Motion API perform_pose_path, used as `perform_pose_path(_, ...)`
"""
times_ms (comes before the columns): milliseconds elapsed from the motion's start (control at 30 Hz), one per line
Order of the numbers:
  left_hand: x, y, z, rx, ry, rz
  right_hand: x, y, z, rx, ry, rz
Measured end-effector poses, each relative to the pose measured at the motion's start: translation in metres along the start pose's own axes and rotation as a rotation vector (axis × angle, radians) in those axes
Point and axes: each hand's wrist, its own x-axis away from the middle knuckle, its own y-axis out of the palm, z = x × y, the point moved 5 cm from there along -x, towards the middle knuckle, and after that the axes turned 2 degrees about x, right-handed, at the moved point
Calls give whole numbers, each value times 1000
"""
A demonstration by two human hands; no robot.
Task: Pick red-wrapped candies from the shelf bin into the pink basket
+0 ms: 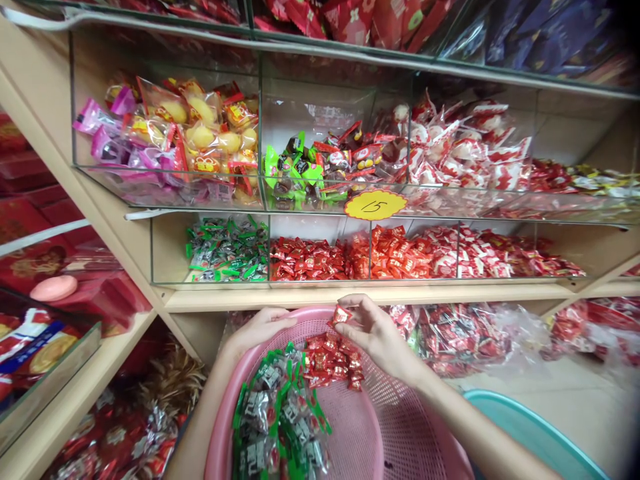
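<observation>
A pink plastic basket (345, 437) with a mesh wall is in front of me at the bottom middle. My left hand (267, 327) grips its far left rim, the fingertips partly hidden. Over the far side of the basket, my right hand (367, 327) pinches a red-wrapped candy (341, 315) between thumb and fingers. Below it, a pile of red-wrapped candies (334, 360) lies inside the basket. Clear and green packets (283, 413) fill the basket's left part, next to the red pile.
Beyond the basket stands a wooden shelf (360, 297) with glass-fronted candy bins. Red candies (310, 259) and green packets (227, 250) lie in the lower bins. A yellow price tag (375, 205) reads 15. Bagged candies (465, 337) sit beneath. A teal tub (530, 427) stands at right.
</observation>
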Motion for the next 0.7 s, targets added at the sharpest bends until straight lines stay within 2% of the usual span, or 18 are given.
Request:
perform_pose_path(133, -1, -2, -2, -55, -5, 16, 0, -16, 24, 50, 40, 60)
perform_pose_path(267, -1, -3, -1, -90, 1, 12, 8, -21, 49, 123, 104, 8)
perform_pose_path(400, -1, -2, 0, -85, 7, 20, 14, -16, 60, 192, 151, -44)
perform_pose_path(700, -1, -3, 0, -118, 20, 18, 20, 11, 66, 193, 126, -56)
